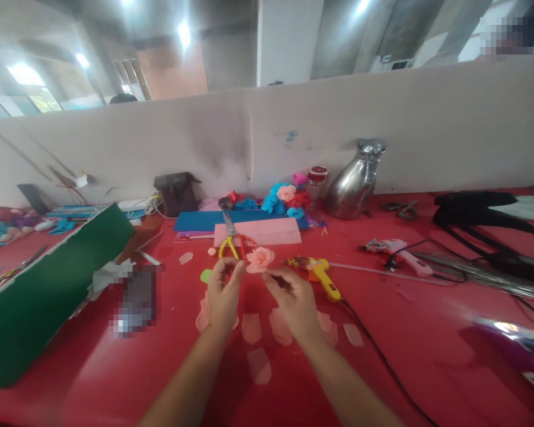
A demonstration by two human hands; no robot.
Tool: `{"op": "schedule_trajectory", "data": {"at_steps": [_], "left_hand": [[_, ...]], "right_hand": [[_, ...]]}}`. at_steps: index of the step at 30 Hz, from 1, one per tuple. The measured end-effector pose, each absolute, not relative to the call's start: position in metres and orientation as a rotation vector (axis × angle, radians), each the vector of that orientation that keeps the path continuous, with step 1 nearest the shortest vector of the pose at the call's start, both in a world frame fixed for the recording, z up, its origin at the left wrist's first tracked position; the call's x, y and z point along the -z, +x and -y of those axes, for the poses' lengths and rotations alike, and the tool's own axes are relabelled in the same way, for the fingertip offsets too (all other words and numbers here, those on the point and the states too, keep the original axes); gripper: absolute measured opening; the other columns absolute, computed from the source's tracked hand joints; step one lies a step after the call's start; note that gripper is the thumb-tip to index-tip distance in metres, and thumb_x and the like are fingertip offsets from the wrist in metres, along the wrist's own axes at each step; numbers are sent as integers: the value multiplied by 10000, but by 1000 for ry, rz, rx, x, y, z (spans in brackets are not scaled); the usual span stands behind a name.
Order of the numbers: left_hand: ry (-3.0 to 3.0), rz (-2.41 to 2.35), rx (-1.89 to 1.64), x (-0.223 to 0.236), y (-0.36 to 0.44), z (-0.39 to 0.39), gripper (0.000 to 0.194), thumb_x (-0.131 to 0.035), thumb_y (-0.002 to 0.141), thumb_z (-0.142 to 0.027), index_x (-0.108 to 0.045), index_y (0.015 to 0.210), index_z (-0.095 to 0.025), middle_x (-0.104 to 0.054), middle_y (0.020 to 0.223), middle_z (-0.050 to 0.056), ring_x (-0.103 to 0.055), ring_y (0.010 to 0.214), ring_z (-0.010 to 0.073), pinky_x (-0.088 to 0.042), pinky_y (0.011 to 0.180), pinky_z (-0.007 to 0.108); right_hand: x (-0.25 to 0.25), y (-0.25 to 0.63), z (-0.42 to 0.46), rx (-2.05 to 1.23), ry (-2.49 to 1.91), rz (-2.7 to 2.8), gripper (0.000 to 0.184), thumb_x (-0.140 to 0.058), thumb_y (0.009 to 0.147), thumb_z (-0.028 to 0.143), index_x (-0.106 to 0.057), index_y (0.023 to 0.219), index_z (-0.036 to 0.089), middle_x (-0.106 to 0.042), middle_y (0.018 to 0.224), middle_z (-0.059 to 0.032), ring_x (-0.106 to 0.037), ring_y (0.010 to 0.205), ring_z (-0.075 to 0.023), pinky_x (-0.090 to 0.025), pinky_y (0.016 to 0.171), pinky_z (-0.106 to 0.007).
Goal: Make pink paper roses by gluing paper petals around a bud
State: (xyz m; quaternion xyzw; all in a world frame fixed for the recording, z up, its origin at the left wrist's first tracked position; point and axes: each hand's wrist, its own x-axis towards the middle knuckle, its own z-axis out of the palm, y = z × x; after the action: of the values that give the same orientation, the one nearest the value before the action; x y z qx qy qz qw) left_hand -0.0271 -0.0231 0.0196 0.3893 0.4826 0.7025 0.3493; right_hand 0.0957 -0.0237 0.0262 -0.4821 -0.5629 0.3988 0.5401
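A pink paper flower (260,258) sits between my hands over the red table. My right hand (293,299) is closed, its thumb and fingertips pinching the flower's lower edge. Just left of the flower, my left hand (225,290) has its fingers curled towards the thumb; whatever it may hold is hidden. Beyond the left hand lie scissors (232,234) with yellow and red handles. A yellow hot glue gun (324,277) rests right of my right hand. Loose pink paper petals (251,328) are spread below and around my wrists, several partly covered by them.
Pink paper (267,232) and blue paper (196,221) lie ahead, with finished paper flowers (287,198) behind. A metal jug (353,184) stands at the back right. A green board (57,290) is at left, a pink glue gun (403,255) at right. A black cord (378,350) crosses the table.
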Motion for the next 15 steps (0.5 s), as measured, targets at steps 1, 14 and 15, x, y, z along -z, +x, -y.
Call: {"op": "schedule_trajectory", "data": {"at_steps": [1, 14, 15], "left_hand": [[967, -1246, -1807, -19, -28, 22, 189, -653, 726, -350, -586, 748, -174, -547, 719, -3, -489, 704, 120, -386, 676, 226], [999, -1087, -1683, -9, -29, 17, 153, -732, 627, -297, -660, 656, -165, -592, 677, 2, -521, 694, 128, -407, 691, 240], [998, -1081, -1688, -10, -29, 17, 144, -731, 629, -291, -660, 652, -167, -592, 672, -2, -522, 689, 126, -407, 691, 239]], "right_hand": [[-27, 95, 24, -943, -1149, 1336, 124, -654, 725, 341, -693, 760, 229, -697, 757, -30, -606, 688, -194, -454, 630, -309], [-24, 96, 25, -858, -1155, 1360, 123, -643, 749, 340, -692, 790, 235, -698, 783, -34, -617, 712, -194, -441, 617, -297], [-24, 96, 25, -854, -1154, 1372, 125, -641, 753, 342, -694, 796, 237, -698, 789, -35, -617, 720, -195, -439, 618, -296]]}}
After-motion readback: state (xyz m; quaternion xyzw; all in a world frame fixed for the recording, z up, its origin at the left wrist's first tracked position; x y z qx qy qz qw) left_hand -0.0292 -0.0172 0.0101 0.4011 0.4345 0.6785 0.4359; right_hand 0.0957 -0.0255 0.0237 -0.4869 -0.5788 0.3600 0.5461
